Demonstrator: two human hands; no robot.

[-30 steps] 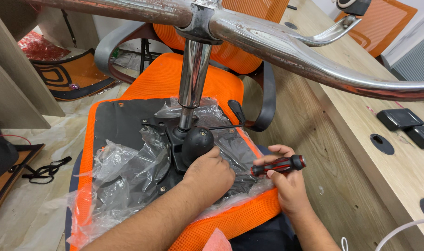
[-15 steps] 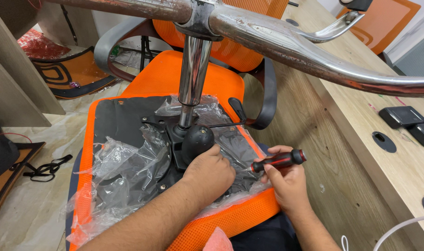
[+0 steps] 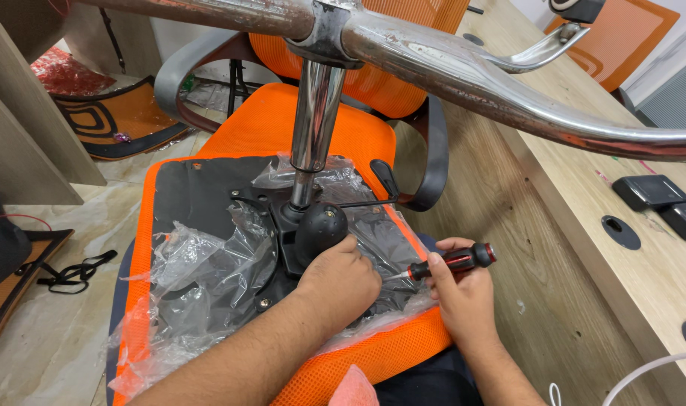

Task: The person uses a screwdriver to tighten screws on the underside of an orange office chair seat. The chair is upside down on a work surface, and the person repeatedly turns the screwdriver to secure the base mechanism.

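Observation:
An orange office chair (image 3: pixel 283 128) lies upside down with its black underside up. The chrome gas-lift column (image 3: pixel 313 113) rises from the black seat mechanism (image 3: pixel 313 229) to the chrome star base (image 3: pixel 463 75) overhead. Torn clear plastic wrap (image 3: pixel 200 278) covers the seat bottom. My left hand (image 3: pixel 339 286) presses on the mechanism plate just below its round black knob. My right hand (image 3: pixel 459 289) grips a red-and-black screwdriver (image 3: pixel 452 263), whose tip points left toward the mechanism beside my left hand.
A wooden desk (image 3: pixel 583 218) runs along the right, with round cable holes (image 3: pixel 621 231) and dark flat devices (image 3: pixel 647 192). Another orange chair part (image 3: pixel 117 124) lies on the floor at the left, near black straps (image 3: pixel 76 274). A wooden panel (image 3: pixel 27 143) stands at the left.
My right hand and the screwdriver have shifted slightly; the screwdriver tip now sits close against my left hand at the mechanism. My left hand stays in place.

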